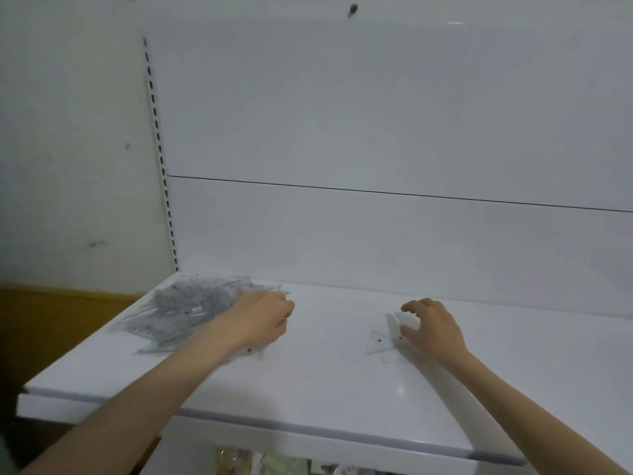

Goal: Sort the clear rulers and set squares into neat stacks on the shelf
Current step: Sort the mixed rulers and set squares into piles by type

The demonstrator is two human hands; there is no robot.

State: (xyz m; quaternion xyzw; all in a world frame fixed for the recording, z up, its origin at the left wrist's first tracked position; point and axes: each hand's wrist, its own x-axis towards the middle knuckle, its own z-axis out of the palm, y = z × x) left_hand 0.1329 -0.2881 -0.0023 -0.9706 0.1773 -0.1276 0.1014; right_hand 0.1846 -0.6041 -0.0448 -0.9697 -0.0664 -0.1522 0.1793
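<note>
Both hands out over the shelf (325,389), one at the pile (185,310) of clear rulers and set squares.
Left hand (263,317): palm down at the pile's right edge, fingers curled; grip cannot be told. Right hand (433,329): well right of the pile, fingers curled round a few clear pieces (399,320); a set square (378,344) lies flat beside it.

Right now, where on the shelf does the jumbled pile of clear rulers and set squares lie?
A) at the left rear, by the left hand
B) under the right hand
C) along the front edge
A: the pile covers the shelf at its left rear, by the left hand.
</note>
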